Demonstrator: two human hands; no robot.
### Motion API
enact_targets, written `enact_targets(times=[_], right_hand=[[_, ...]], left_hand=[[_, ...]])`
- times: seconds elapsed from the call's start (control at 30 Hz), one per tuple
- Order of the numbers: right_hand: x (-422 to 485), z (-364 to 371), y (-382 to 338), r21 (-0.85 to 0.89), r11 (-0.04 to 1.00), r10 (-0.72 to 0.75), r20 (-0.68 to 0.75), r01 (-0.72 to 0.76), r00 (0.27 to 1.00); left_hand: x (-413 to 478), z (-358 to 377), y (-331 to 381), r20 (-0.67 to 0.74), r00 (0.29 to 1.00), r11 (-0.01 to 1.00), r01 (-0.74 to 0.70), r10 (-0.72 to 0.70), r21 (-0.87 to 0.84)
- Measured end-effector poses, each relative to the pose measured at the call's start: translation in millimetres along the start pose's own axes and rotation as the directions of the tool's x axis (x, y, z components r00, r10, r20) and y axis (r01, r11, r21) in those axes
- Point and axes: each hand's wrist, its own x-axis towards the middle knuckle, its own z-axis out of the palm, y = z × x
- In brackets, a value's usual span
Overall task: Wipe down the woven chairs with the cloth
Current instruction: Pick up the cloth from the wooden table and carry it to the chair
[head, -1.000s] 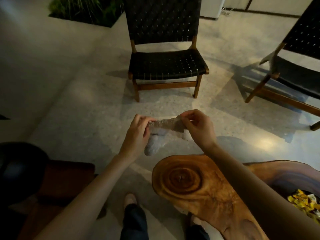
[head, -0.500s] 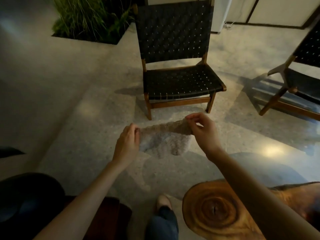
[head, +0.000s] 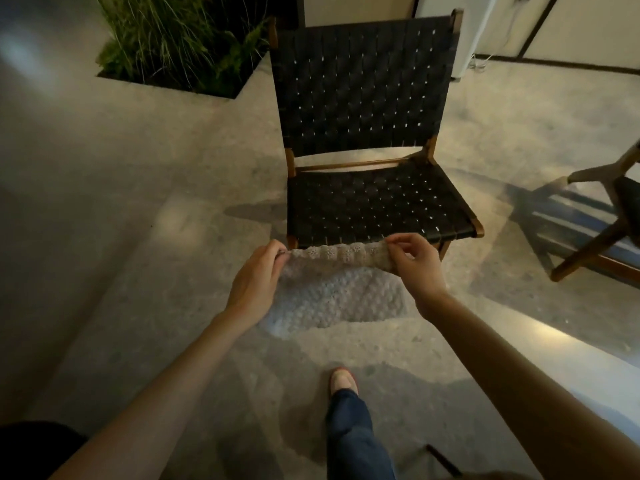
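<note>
Left hand (head: 258,278) and right hand (head: 414,263) are pinching the cloth (head: 334,292) taut at frame centre, just before the woven chair (head: 367,147); wiping is apparently not begun, with a second chair (head: 602,216) waiting at right.

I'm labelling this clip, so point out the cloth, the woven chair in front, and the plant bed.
cloth (head: 332,299): head view, hanging middle.
woven chair (head: 374,206): head view, seat webbing.
plant bed (head: 173,39): head view, grass leaves.

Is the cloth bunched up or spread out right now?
Spread out. The left hand and right hand pinch the top corners of the cloth, which hangs open between them.
</note>
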Motion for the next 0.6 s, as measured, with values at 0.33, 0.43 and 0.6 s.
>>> enact_targets(times=[0.33,0.43,0.6], right_hand=[[168,25,-43,-0.081,0.996,0.019,-0.011,-0.020,1.000],[201,36,-48,-0.115,0.993,0.007,-0.075,-0.016,0.997],[233,55,-16,-0.185,0.981,0.026,-0.135,-0.051,0.991]], left_hand=[[177,-6,-18,0.132,0.989,0.973,-0.094,0.067,0.212],[219,-2,-24,0.104,0.988,0.960,-0.137,0.115,0.243],[257,30,-56,0.089,0.970,0.935,-0.244,0.228,0.259]])
